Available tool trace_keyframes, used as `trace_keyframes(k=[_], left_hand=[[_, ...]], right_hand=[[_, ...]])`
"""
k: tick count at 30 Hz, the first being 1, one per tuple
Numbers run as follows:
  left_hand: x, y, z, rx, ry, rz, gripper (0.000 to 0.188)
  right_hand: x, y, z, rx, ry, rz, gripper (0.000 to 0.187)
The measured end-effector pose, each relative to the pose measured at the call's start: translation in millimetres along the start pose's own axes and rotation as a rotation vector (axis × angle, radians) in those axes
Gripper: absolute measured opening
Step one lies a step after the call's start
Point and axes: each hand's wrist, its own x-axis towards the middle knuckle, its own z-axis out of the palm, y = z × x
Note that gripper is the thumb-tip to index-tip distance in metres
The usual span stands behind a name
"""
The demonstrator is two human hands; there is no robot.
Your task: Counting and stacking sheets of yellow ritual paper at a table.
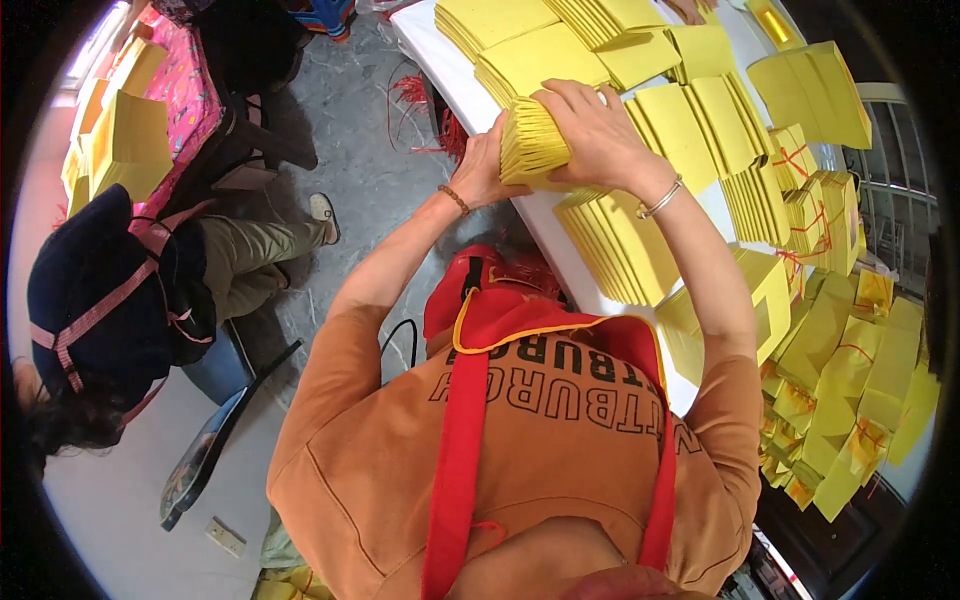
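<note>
A thick stack of folded yellow paper (532,140) is held between my two hands at the left edge of the white-covered table (548,228). My left hand (484,165), with a beaded bracelet at the wrist, closes on the stack's left side. From the upper right, my right hand (598,135) grips it, the fingers over its top and the thumb low on its near side. The folded edges face me in a tight row. A fanned pile of yellow paper (618,245) lies just below my right forearm, and flat yellow stacks (555,65) lie beyond my hands.
Red strings (410,92) hang beside the table's left edge. Bundles tied with red string (805,222) line the right side, with more yellow bundles (840,370) lower down. A co-worker (100,290) sits at left by a pink-covered table (205,85). Another person's hand (690,8) shows at the top.
</note>
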Motion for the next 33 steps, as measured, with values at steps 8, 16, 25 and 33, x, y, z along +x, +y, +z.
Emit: trace_keyframes(k=[8, 16, 25, 33], left_hand=[[-21.6, -4.2, -17.0, -0.216, 0.062, 0.015, 0.138], [-29.7, 22.8, -24.9, -0.56, -0.143, -0.192, 0.136], [-9.8, 73.8, -66.2, -0.693, 0.144, -0.075, 0.121], [5.1, 79.7, -75.9, -0.631, 0.049, -0.095, 0.101]], right_hand=[[5.7, 11.3, -40.8, 0.366, -0.265, 0.271, 0.073], [-20.1, 19.2, -45.6, 1.291, 0.155, 0.515, 0.083], [-46.3, 7.8, -6.2, 1.696, 0.326, 0.712, 0.063], [-49.4, 3.5, -4.4, 1.736, 0.37, 0.698, 0.059]])
